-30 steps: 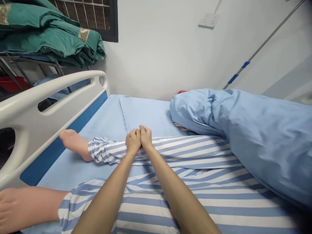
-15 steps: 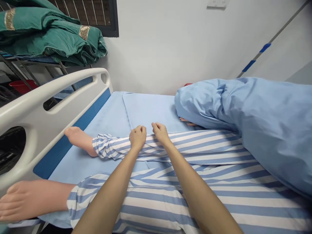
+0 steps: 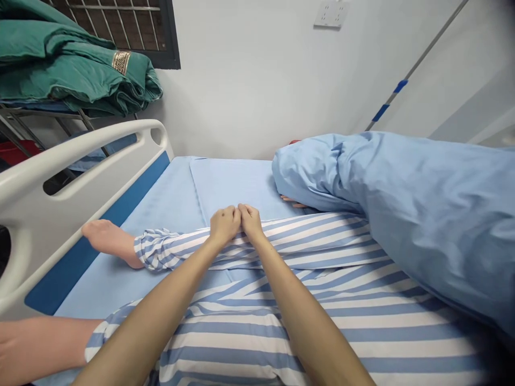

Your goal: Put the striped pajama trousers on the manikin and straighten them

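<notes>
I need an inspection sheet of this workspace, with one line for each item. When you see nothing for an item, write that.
Surface: blue sheet on a bed.
Things: striped trousers lying across the bed, with a bare foot at the cuff.
Clutter: blue quilt bunched on the right.
Grips: left hand and right hand curled on the trousers, touching each other; cannot tell if they hold the cloth.
Cables: nothing seen.
Surroundings: white bed rail, green blankets on a rack, window grille, wall socket, pole with blue bands.
</notes>
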### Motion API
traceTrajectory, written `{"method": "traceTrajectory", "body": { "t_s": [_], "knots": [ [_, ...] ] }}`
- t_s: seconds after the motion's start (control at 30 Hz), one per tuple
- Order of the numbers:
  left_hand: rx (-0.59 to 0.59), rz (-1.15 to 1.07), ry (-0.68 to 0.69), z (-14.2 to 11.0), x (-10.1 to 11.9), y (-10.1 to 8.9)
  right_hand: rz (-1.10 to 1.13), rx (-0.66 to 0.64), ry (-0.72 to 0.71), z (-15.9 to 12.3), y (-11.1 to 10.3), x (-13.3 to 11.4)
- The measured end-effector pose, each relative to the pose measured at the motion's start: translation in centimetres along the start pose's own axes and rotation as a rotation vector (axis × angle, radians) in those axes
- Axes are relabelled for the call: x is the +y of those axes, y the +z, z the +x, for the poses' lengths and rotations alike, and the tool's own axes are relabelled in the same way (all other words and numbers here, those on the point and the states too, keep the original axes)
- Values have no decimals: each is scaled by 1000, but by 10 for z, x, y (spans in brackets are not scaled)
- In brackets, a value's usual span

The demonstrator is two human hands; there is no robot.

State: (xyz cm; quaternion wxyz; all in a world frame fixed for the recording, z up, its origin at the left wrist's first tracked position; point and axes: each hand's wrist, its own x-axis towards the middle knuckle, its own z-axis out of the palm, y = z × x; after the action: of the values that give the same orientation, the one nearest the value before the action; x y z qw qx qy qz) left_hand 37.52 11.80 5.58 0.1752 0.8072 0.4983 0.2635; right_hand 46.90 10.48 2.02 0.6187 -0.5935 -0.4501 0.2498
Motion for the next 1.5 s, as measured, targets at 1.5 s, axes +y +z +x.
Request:
{"method": "traceTrajectory", "body": {
  "t_s": [1.5],
  "knots": [
    [228, -445, -157, 7, 66, 49, 173, -54, 196, 9, -78, -19]
  ]
}}
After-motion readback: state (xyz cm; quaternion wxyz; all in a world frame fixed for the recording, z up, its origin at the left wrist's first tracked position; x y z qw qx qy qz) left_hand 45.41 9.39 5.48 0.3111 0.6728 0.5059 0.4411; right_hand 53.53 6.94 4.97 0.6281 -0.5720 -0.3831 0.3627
